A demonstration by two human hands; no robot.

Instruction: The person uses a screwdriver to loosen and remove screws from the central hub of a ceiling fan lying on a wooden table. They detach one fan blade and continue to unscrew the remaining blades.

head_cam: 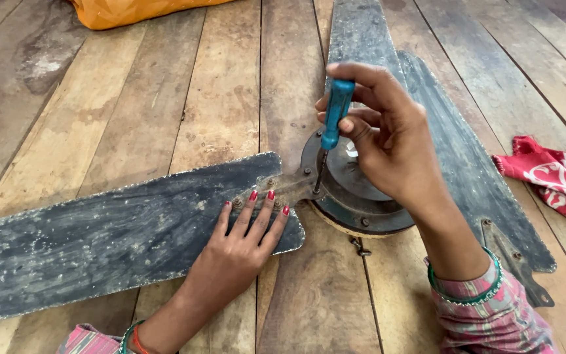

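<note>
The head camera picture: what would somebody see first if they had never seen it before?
In the middle, the right hand grips a blue-handled screwdriver, its tip down on the round metal fan hub. The left hand, with red nails, presses flat on a long, dusty dark fan blade stretching to the left over the wooden plank floor. A red patterned cloth lies at the right edge.

orange bag cut by top edge, 11 o'clock | fan hub half behind right hand | long blade clipped at 9 | red cloth clipped at 3
</note>
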